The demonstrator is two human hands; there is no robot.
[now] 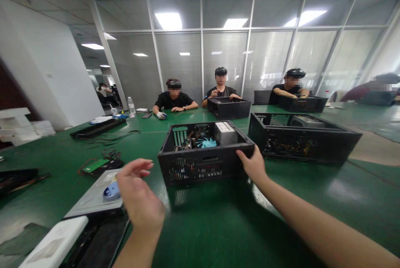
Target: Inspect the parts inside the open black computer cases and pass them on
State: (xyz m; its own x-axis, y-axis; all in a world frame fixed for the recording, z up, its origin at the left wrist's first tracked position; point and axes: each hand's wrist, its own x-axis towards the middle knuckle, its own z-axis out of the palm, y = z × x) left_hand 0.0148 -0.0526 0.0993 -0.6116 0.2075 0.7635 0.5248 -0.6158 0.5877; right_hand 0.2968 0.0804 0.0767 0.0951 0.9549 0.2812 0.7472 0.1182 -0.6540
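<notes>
An open black computer case (187, 172) lies on its side in front of me. Inside it I see a light-blue fan (206, 142) and a pale power supply box (226, 134). My right hand (254, 164) grips the case's near right corner, the thumb on the front wall and the fingers round the side, partly hidden. My left hand (137, 193) is raised to the left of the case, apart from it, fingers loosely bent and holding nothing. Just behind that hand a blue round object (111, 191) rests on a silver metal drive-like box (90, 195).
A second open case (306, 143) stands close on the right. Leftward lie a green circuit board with wires (96, 166), a white power-strip-like bar (56, 245) and a long black panel (98, 128). Across the green table (200, 230) sit several people, two with their hands at cases.
</notes>
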